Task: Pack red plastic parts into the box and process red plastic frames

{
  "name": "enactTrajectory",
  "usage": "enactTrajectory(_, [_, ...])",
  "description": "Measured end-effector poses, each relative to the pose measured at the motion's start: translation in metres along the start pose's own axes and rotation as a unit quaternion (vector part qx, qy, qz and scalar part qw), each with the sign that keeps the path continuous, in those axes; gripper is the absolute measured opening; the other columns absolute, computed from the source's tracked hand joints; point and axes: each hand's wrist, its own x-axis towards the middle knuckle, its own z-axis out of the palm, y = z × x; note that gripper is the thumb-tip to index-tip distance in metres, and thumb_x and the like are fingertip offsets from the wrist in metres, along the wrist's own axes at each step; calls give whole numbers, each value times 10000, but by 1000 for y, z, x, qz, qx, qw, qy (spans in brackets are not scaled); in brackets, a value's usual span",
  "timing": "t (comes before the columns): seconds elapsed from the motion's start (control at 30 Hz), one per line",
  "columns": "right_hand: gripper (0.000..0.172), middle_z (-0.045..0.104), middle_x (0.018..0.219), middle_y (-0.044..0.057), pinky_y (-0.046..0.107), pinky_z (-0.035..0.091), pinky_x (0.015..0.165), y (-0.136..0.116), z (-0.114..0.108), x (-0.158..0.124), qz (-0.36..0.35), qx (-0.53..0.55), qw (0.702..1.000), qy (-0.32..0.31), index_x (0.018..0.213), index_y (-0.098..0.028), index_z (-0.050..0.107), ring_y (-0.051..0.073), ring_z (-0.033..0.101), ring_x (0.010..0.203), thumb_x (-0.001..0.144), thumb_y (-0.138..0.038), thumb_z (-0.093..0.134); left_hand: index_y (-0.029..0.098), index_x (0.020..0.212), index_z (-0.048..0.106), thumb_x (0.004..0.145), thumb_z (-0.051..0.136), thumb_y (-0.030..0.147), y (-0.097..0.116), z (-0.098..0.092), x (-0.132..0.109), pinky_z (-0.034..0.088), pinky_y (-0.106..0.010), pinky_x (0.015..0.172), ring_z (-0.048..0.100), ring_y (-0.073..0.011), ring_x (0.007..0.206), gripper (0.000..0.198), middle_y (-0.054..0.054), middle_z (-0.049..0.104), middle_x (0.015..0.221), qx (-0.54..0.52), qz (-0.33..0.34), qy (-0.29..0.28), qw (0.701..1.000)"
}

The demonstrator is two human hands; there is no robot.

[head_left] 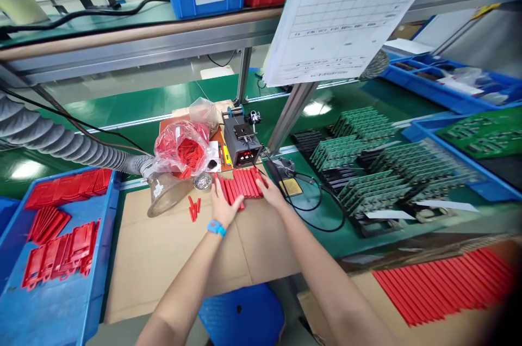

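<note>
A row of red plastic pieces (246,183) lies side by side on the brown cardboard. My left hand (223,207) grips its left end, with the fingers along the side and the thumb reaching across the front edge. At the right end, my right hand (269,191) has its fingers and thumb against the last pieces. A blue wrist strap (217,228) circles my left wrist. Several small loose red pieces (194,208) lie left of my left hand. Beyond it are a small round dish of metal bits (203,181) and a clear bag of small red parts (183,150).
A fume hose nozzle (169,193) stands left of the hands. Behind them sits a black device with a red display (242,142). Blue trays (92,275) flank the work. Green circuit boards (359,172) stand in racks at right; red cases (444,286) lie front right. Papers (346,19) hang overhead.
</note>
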Motion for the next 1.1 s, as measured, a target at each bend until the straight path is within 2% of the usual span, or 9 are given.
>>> enactTrajectory(0.07, [394,426,1345,86,512,288,1017,-1,2,-10,-45,-18,999,-24,1238,-220,482,252,406,1210,871,-359,520,208,1416,137,562,731,523,-9,3,-17,290,-412,1057,156,-322,1367,1087,-175,85,1490,0,38,-14,999])
enactTrajectory(0.1, [415,402,1369,85,515,246,1040,-2,2,-13,-61,-28,997,-32,1257,-225,467,257,371,1241,868,-359,522,221,1404,187,527,767,481,-12,5,-23,283,-422,1062,130,-333,1370,1083,-162,48,1497,1,47,-15,999])
enactTrajectory(0.2, [458,377,1388,94,522,193,1061,-1,1,-15,-91,-60,993,-49,1292,-217,430,267,324,1275,863,-347,529,215,1392,228,612,738,383,-17,17,-28,247,-457,1075,61,-343,1376,947,-157,-22,1499,7,45,9,999])
enactTrajectory(0.3, [458,365,1388,101,537,227,1041,1,-6,-14,-109,-86,988,-69,1286,-208,427,279,334,1265,859,-326,541,198,1388,243,680,691,351,-17,26,-24,241,-464,1075,47,-343,1376,852,-168,-47,1496,11,39,29,999])
enactTrajectory(0.43, [427,389,1360,100,540,285,1009,2,-12,-8,-117,-113,983,-88,1254,-198,454,280,376,1228,855,-319,550,196,1385,254,702,668,371,-17,31,-24,252,-474,1067,44,-330,1379,818,-170,15,1496,20,37,37,998])
enactTrajectory(0.57, [410,415,1331,97,527,322,986,-3,-8,2,-104,-129,982,-87,1244,-204,464,268,420,1183,861,-326,543,200,1386,259,714,653,385,-18,37,-25,239,-515,1058,43,-333,1379,800,-184,62,1489,34,30,37,998])
enactTrajectory(0.7, [386,425,1321,94,508,360,961,-4,-3,12,-73,-131,987,-58,1228,-203,475,257,443,1159,867,-327,534,210,1384,269,741,628,393,-17,40,-22,245,-508,1055,77,-337,1376,759,-185,53,1492,42,21,40,998])
enactTrajectory(0.93, [263,523,1193,78,404,461,860,0,4,30,17,-127,991,45,1121,-213,544,190,539,1001,895,-335,486,220,1394,239,767,603,389,-10,40,-9,275,-528,1032,192,-363,1349,745,-211,83,1487,35,-10,50,998])
enactTrajectory(1.1, [256,532,1174,79,392,472,840,-15,19,32,15,-116,989,90,1110,-204,547,183,548,978,896,-331,486,188,1390,239,711,649,436,-17,36,-11,275,-515,1039,151,-358,1360,832,-221,79,1483,28,-13,69,997])
